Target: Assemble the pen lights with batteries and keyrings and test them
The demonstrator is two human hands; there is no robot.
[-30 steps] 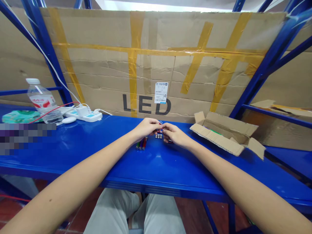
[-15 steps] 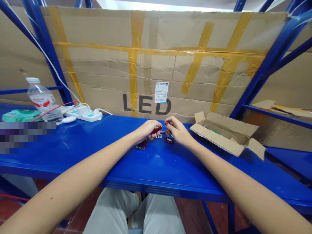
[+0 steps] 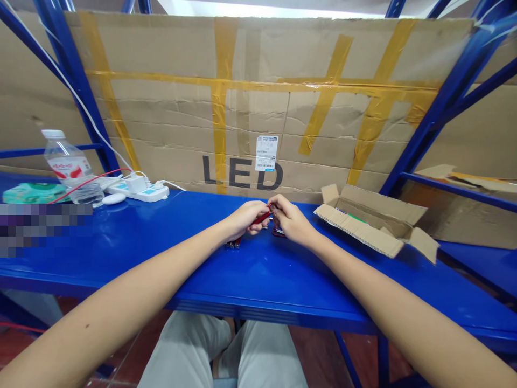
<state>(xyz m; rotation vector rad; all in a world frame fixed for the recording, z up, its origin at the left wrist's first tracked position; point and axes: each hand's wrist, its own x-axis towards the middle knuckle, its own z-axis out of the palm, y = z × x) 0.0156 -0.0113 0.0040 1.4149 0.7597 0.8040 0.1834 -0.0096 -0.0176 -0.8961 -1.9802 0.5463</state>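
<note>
My left hand point(image 3: 247, 216) is closed around a slim red metal tube point(image 3: 262, 218), held tilted just above the blue tabletop. Pinched at the tube's upper end, my right hand point(image 3: 291, 220) has a small red piece point(image 3: 271, 206) in its fingertips; its exact kind is too small to tell. The two hands meet there. Below my left hand lie several slim tubes with silver ends point(image 3: 233, 244), partly hidden by it. Dark red, looped clip-like pieces point(image 3: 278, 232) lie under my right hand. Between the hands, small silver pieces point(image 3: 265, 227) are mostly covered.
An opened cardboard box point(image 3: 363, 242) stands at the right, with something green inside. At the left are a plastic bottle point(image 3: 70, 167), a white power strip point(image 3: 147, 191) with cables and a green packet point(image 3: 32, 192). A large taped cardboard panel point(image 3: 169, 124) closes off the back.
My right hand has moved left, bringing its small red piece against the end of the tube. My left hand still grips the tube and now covers more of the things below.
</note>
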